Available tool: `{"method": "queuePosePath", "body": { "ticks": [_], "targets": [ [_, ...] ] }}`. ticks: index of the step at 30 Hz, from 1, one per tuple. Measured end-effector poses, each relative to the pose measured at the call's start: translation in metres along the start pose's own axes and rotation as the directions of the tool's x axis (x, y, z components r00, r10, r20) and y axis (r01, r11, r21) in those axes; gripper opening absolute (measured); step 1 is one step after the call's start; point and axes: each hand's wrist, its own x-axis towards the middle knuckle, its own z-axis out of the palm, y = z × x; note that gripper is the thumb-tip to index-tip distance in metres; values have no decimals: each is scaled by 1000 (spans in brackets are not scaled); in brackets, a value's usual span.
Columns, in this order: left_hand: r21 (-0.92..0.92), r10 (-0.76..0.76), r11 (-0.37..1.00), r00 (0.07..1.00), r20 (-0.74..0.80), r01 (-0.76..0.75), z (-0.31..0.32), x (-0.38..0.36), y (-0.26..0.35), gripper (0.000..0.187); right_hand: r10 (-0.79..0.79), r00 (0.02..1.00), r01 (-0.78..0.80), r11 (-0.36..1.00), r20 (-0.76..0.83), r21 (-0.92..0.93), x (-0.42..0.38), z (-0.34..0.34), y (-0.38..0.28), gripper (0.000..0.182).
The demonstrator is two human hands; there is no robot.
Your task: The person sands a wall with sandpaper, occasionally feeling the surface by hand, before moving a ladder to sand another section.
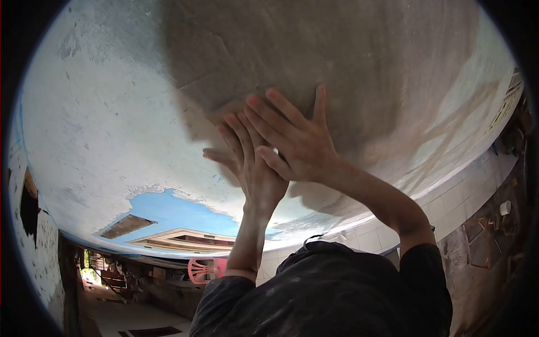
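My left hand (252, 168) is raised before a pale, patchy plaster wall (112, 112), back of the hand toward me and fingers spread. Overlapping its right side in this view is my right hand (303, 140), also open, with its little finger stretched apart. The right thumb crosses in front of the left hand, and the left thumb is hidden behind it. Neither hand holds anything. A broad dark shadow (292, 45) covers the wall around and above the fingers. Whether the fingertips press on the wall, I cannot tell.
Bare blue paint (174, 205) shows below a ragged plaster edge at lower left. A pink plastic chair (205, 271) stands beside my left arm. White floor tiles (368, 241) run along the wall's foot. A white container (505, 208) and scattered items lie at far right.
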Motion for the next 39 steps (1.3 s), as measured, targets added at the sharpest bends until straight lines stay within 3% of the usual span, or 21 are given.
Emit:
{"method": "queuePosePath", "body": {
  "ticks": [2,6,9,15,22,28,30,34,37,39],
  "targets": [
    [59,21,998,998,-60,-18,0,4,2,60,-11,1000,11,1000,-11,5,5,0,1,51],
    [62,-10,998,995,99,4,21,-44,2,65,21,998,-22,1000,63,12,-43,14,-3,52],
    [30,-3,1000,993,119,-1,25,-49,0,67,66,996,-68,997,67,21,-54,17,-2,54],
    [-18,35,999,998,-53,-36,8,7,5,66,12,1000,-12,995,-3,-100,1,-3,5,54],
    [60,2,998,990,138,-10,31,-56,6,59,102,986,-98,994,134,-39,-70,19,1,55],
    [-75,2,997,1000,26,0,5,-8,8,60,67,994,-56,990,81,-131,-20,2,2,56],
    [-33,-13,999,999,34,15,8,-15,7,61,46,997,-36,988,62,-147,-14,2,3,56],
    [9,-22,1000,996,92,21,29,-54,5,62,82,983,-68,993,165,-92,-55,14,0,55],
    [147,30,988,997,71,-40,24,-46,3,64,103,984,-87,990,146,-113,-54,14,-7,53],
    [118,27,992,998,57,-33,2,-16,5,59,123,988,-107,982,98,-152,-25,5,-9,52]
  ]
}}
